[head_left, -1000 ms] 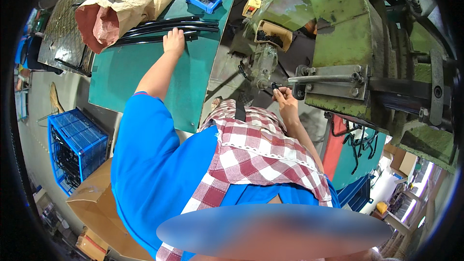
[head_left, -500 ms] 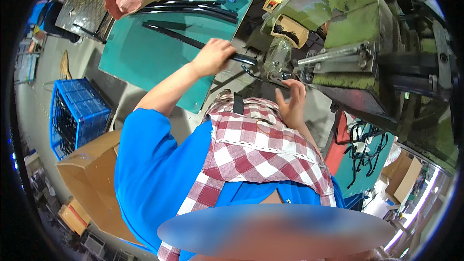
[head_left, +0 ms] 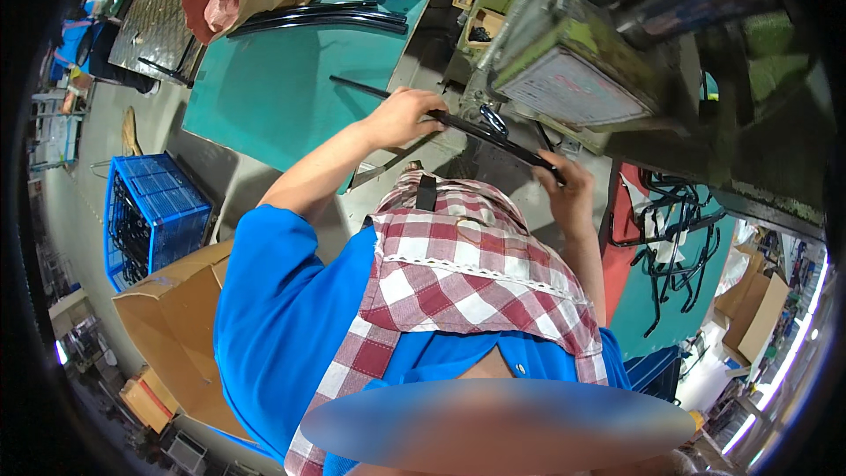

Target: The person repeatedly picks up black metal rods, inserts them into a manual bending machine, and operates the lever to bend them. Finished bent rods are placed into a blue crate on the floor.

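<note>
Looming over everything, the green machine (head_left: 573, 62) now has a long black strip (head_left: 458, 122) held across its front. A second ago the left hand (head_left: 401, 116) was out on the green tabletop (head_left: 264, 97) at the pile of strips (head_left: 317, 18); now its fingers are closed round one end, the right hand (head_left: 564, 181) gripping the other. Looks like the piece is being lined up at the machine's small clamp (head_left: 493, 116).
</note>
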Tool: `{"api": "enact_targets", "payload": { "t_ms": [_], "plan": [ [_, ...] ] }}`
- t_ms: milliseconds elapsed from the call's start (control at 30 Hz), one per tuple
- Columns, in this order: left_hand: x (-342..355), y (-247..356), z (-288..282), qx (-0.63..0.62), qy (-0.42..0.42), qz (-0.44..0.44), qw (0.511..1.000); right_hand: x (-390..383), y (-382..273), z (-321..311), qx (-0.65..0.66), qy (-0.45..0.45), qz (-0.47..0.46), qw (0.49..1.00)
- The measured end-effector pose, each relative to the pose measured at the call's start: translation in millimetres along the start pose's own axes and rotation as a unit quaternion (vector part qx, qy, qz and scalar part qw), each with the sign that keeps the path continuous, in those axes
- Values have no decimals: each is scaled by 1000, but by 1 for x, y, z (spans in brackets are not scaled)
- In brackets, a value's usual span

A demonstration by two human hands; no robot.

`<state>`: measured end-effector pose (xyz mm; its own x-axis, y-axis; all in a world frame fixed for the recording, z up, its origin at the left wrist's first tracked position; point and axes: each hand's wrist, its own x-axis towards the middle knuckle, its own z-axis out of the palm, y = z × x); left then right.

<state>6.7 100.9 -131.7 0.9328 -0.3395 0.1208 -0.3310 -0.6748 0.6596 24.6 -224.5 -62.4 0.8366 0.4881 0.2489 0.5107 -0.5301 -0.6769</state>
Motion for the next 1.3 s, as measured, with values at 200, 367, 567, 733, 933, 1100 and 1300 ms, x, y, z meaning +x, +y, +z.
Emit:
{"api": "enact_targets", "payload": {
  "t_ms": [200,367,567,733,933,1100,1300],
  "plan": [
    [17,4,-11,-139,-149,-63,977,-14,23,-16,111,82,216,967],
    [36,5,-16,-260,-238,-128,927,-20,30,-18,137,145,232,952],
    [56,52,-50,-210,-268,-197,919,-13,12,-22,-123,93,52,987],
    [60,20,-31,-239,-214,-138,937,-13,12,-27,-154,47,83,983],
    [79,21,-30,-191,-209,-111,953,-12,21,-35,-179,62,87,978],
    [94,32,-34,-209,-216,-82,950,-17,30,-45,-175,43,109,978],
    [92,32,-39,-282,-220,-101,929,-18,30,-39,-149,66,85,983]
  ]
}}
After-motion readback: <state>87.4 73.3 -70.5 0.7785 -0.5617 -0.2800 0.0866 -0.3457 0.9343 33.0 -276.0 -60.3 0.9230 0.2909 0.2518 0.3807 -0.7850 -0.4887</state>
